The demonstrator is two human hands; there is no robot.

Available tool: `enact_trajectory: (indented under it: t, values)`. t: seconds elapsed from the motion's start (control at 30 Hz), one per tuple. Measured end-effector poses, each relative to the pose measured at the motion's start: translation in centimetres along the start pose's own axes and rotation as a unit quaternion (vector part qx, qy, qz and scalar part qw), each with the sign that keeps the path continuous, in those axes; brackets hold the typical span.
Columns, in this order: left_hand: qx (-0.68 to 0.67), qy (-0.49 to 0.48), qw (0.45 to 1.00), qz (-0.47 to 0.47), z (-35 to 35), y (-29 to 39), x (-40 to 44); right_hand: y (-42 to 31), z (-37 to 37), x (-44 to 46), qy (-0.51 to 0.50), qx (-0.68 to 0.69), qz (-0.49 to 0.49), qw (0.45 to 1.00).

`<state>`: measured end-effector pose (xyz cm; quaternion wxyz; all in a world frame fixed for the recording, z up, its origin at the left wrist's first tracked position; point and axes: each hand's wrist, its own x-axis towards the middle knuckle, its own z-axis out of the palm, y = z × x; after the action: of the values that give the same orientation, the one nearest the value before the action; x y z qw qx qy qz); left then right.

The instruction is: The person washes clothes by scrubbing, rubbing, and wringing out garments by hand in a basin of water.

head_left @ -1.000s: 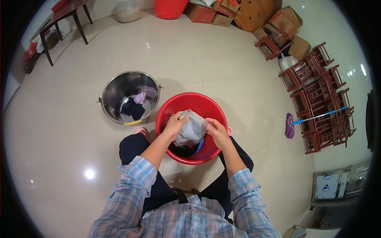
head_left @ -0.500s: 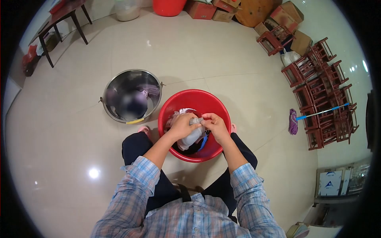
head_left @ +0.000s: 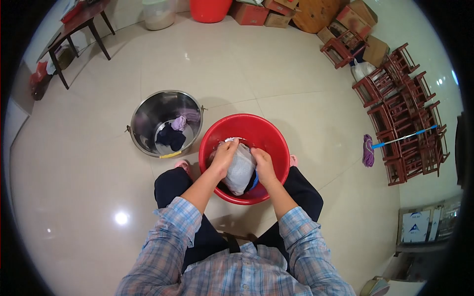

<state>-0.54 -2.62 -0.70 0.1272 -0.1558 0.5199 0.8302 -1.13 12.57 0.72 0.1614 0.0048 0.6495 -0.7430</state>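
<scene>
A light grey cloth [head_left: 240,169] hangs spread between my two hands over the red basin [head_left: 277,143]. My left hand [head_left: 225,157] is closed on its upper left edge, and my right hand [head_left: 263,164] pinches the upper right edge. Under the cloth, dark and blue fabric shows in the basin, partly hidden. To the left of the basin stands a metal bucket [head_left: 143,116] with a yellow grip on its handle; a dark cloth [head_left: 171,137] and a light purple cloth [head_left: 179,123] lie inside it.
Stacked red-brown stools [head_left: 395,128] stand along the right wall, with a purple mop [head_left: 368,150] by them. Cardboard boxes [head_left: 250,13] and a red tub [head_left: 210,10] are at the back. A dark table [head_left: 81,20] stands at the upper left.
The grey cloth was bunched between my hands half a second ago; now it hangs down longer and flatter. My hands have moved slightly apart.
</scene>
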Motion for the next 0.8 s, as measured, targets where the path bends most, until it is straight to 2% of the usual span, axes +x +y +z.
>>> enact_trajectory:
  t: [0.07, 0.13, 0.2, 0.23, 0.27, 0.3, 0.33, 0.4, 0.47, 0.53, 0.57, 0.6, 0.67, 0.7, 0.73, 0.77, 0.8]
  values:
    - [0.022, 0.049, 0.998, 0.016, 0.4, -0.3, -0.2, 0.3, 1.5, 0.0, 0.052, -0.199, -0.072, 0.976]
    - [-0.011, 0.083, 0.996, 0.004, 0.7, -1.2, 0.2, -0.5, 3.4, -1.0, 0.059, -0.248, -0.097, 0.962]
    - [-0.045, 0.117, 0.992, -0.010, 0.4, -2.0, 0.4, -1.4, 5.3, -2.3, 0.039, -0.461, -0.256, 0.849]
    - [-0.126, 0.103, 0.986, -0.023, 0.2, -2.2, 0.3, -1.2, 5.5, -2.4, 0.022, -0.496, -0.286, 0.820]
    - [-0.205, 0.087, 0.974, -0.037, 0.2, -2.5, 0.3, -1.2, 5.6, -2.2, 0.023, -0.496, -0.285, 0.820]
    - [-0.197, 0.097, 0.975, 0.012, 0.6, -2.5, 0.2, -1.2, 5.6, -1.9, 0.039, -0.521, -0.271, 0.809]
    - [-0.198, 0.098, 0.975, 0.012, 1.1, -2.7, -0.1, -1.1, 5.7, -1.5, 0.052, -0.546, -0.256, 0.796]
    - [-0.060, 0.153, 0.986, -0.007, 2.0, -2.3, -1.3, -0.9, 4.5, 0.2, 0.095, -0.609, -0.176, 0.767]
    - [-0.034, 0.127, 0.991, -0.019, 2.3, -1.1, -2.1, -0.6, 4.1, 0.3, 0.096, -0.612, -0.166, 0.767]
    - [-0.082, 0.125, 0.988, -0.029, 2.3, -1.2, -2.2, -1.2, 4.7, -0.7, 0.061, -0.617, -0.181, 0.764]
    - [-0.152, 0.106, 0.979, -0.082, 2.0, -0.9, -2.1, -1.6, 5.4, -1.2, 0.025, -0.617, -0.197, 0.761]
    - [-0.152, 0.104, 0.979, -0.084, 1.7, -1.7, -1.8, -1.8, 6.1, -2.0, 0.017, -0.580, -0.260, 0.771]
    - [-0.249, 0.068, 0.966, -0.033, 1.0, -3.5, -0.5, -1.6, 5.9, -1.4, 0.026, -0.572, -0.211, 0.792]
    - [-0.193, 0.134, 0.971, -0.035, 2.6, -1.4, -1.9, -1.3, 5.4, -0.5, 0.025, -0.571, -0.213, 0.793]
    - [-0.194, 0.137, 0.971, -0.035, 2.7, -1.4, -2.0, -1.1, 4.3, 0.3, 0.044, -0.586, -0.169, 0.791]
    - [-0.128, 0.119, 0.984, -0.032, 2.7, -1.2, -2.0, -0.9, 3.3, 1.0, 0.065, -0.599, -0.126, 0.788]
    - [-0.058, 0.100, 0.993, -0.029, 2.5, -0.9, -2.0, -1.3, 2.4, 1.2, 0.030, -0.603, -0.070, 0.794]
